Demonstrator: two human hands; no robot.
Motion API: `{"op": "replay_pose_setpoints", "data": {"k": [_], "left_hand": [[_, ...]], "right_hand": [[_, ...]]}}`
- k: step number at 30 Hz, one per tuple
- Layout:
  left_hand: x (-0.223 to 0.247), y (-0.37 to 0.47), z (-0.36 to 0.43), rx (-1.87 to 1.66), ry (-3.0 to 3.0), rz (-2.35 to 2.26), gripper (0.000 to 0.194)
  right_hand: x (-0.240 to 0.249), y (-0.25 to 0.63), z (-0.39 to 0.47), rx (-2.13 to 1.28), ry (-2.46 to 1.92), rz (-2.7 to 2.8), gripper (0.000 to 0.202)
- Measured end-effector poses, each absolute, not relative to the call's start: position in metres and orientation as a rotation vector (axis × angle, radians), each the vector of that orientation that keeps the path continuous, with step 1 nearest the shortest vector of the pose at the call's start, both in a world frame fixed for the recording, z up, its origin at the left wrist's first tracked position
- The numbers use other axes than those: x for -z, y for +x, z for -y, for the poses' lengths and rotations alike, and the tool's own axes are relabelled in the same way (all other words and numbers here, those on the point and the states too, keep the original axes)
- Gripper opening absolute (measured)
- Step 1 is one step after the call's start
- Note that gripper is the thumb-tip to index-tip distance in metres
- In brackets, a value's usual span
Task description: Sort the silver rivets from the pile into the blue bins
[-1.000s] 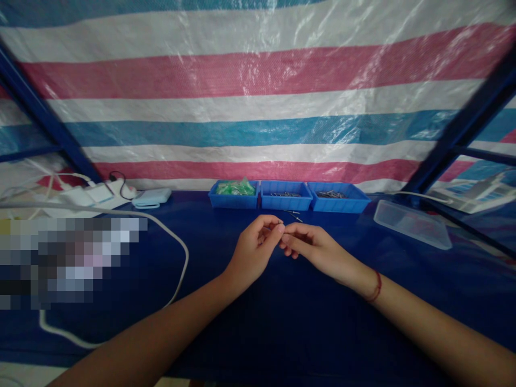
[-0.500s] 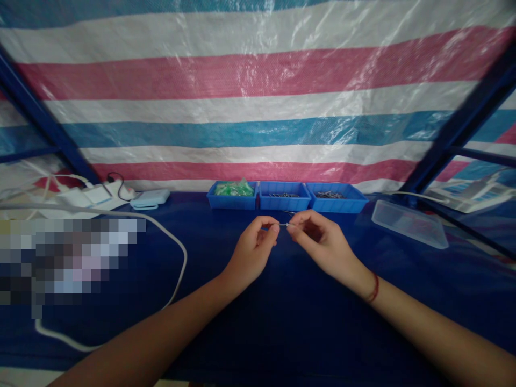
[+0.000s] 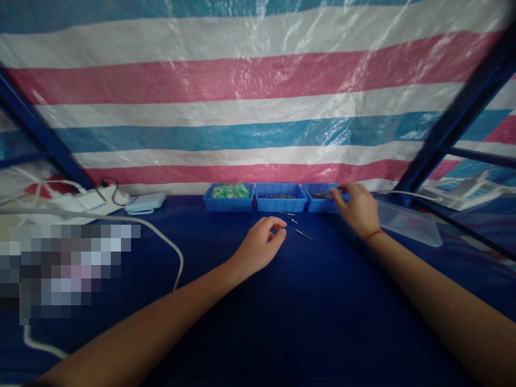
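Observation:
My left hand (image 3: 264, 243) hovers above the blue table, thumb and index fingertip slightly apart with nothing visible between them. To its right lies a thin metal pin with a thicker end, like a blind rivet (image 3: 303, 234). Two similar rivets (image 3: 292, 219) lie just behind it, close to the bins. My right hand (image 3: 358, 210) is at the front right of the right blue bin (image 3: 320, 206), its thumb and fingers apart. Metal pins (image 3: 320, 195) fill part of that bin. The hand covers the bin's right end.
Left of that bin stand a middle blue bin (image 3: 280, 205) with metal pins and a left blue bin (image 3: 229, 204) with green plastic-wrapped contents. A clear plastic lid (image 3: 415, 223) lies right. A white cable (image 3: 169, 242), a power strip (image 3: 94, 199) and a light-blue case (image 3: 145, 203) are left.
Both hands held a thin metal pin between them before. Now a rivet lies on the table there, and my right hand has moved right and back to the right bin. My left hand has stayed nearby.

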State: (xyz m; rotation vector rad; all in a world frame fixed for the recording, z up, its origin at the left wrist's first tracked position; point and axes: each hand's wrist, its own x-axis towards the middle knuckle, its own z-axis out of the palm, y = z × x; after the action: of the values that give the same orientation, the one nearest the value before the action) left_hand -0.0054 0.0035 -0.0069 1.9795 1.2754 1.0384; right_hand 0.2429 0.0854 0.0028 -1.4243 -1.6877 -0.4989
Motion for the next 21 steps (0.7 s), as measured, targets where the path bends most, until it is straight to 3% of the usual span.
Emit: {"op": "replay_pose_setpoints", "data": {"k": [6,12,21], "left_hand": [[0.010,0.010,-0.032,-0.867,2.581,-1.137,0.027],[0.019,0.014,-0.035,-0.753,2.642,-1.139,0.015],[0.022,0.007,-0.040,-1.285,2.053,-1.214,0.013]], "right_hand": [[-0.002,0.232,-0.074,0.452,-1.355,1.760,0.028],[-0.006,0.215,-0.060,0.215,-1.304,1.836,0.025],[0.001,0.188,-0.038,-0.282,-1.161,1.992,0.019]]}}
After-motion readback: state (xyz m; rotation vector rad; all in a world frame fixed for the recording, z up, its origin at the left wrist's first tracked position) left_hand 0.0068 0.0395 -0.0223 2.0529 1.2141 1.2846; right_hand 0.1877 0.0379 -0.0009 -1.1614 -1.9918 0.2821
